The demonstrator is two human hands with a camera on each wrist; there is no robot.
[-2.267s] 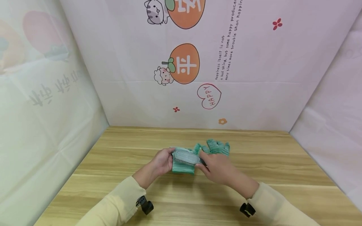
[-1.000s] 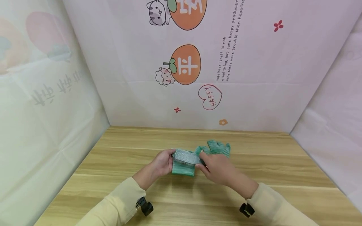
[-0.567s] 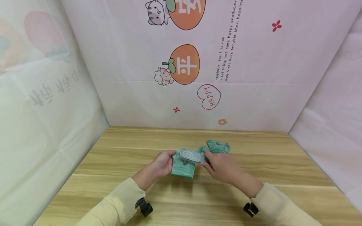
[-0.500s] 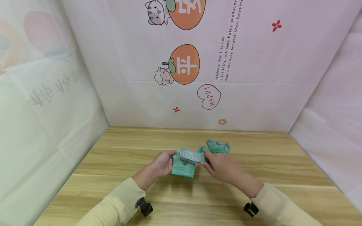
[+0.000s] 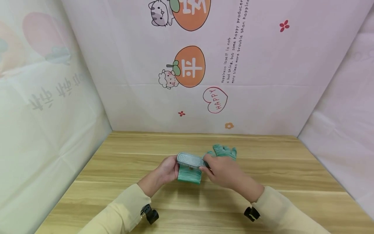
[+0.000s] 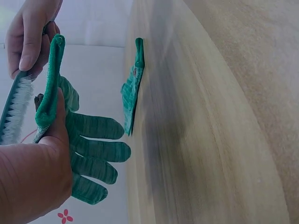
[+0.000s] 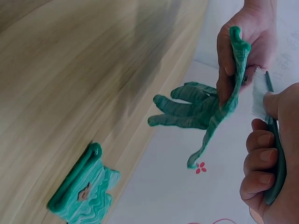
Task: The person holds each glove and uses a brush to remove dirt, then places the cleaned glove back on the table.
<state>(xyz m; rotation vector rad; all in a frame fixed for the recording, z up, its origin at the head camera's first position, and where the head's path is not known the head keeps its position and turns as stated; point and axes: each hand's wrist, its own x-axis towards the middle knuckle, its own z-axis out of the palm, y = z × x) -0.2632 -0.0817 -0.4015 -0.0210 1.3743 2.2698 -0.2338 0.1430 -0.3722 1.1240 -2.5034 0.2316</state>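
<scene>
My left hand (image 5: 168,169) holds a green knitted glove (image 5: 189,177) above the table, its cuff toward me. In the left wrist view the glove's fingers (image 6: 96,151) hang down past that hand. A small brown spot (image 5: 191,168) shows on the held glove. My right hand (image 5: 223,170) grips the handle of a grey-green scrubbing brush (image 5: 191,160), its head over the glove. Its white bristles (image 7: 259,93) face the glove, a small gap showing in the right wrist view. A second green glove (image 7: 86,189) with a brown patch lies on the table.
The wood-grain table (image 5: 140,143) ends at a white printed cloth wall (image 5: 146,107) at the back. Similar cloth hangs at the left and right sides. A black strap with a small camera (image 5: 150,214) sits at the left wrist.
Over the last second the brush head shifts right along the glove, then back left toward my left hand. The right hand moves with it. The left hand and table glove stay nearly in place.
</scene>
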